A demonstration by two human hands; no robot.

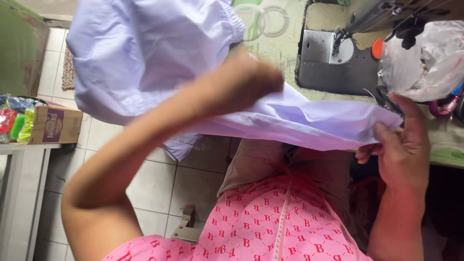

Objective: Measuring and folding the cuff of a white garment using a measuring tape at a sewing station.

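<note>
Head view, looking down past the person's lap to a sewing table. A pale lilac garment [159, 58] is held stretched between both hands so that a folded edge runs taut across the front of the sewing machine [338, 53]; most of the cloth hangs over the table's left end, its gathered cuff at the top. Holding it this way keeps the working edge flat and level with the machine bed while the loose bulk stays clear of the needle area.

The left hand [241, 82] is blurred; the forearm rises steeply from the lower left with the elbow bent sharply, and the hand appears closed on the upper fold of the cloth, though the fingers cannot be told apart. The right hand [401, 145] comes up from the lower right, thumb above and fingers curled beneath, pinching the garment's right end just beside the table edge [447, 154].

A clear plastic bag [425, 58] lies on the table to the right of the machine. On a low shelf at far left stands a cardboard box [55, 124] beside bright-coloured items. The floor [159, 183] is tiled.
</note>
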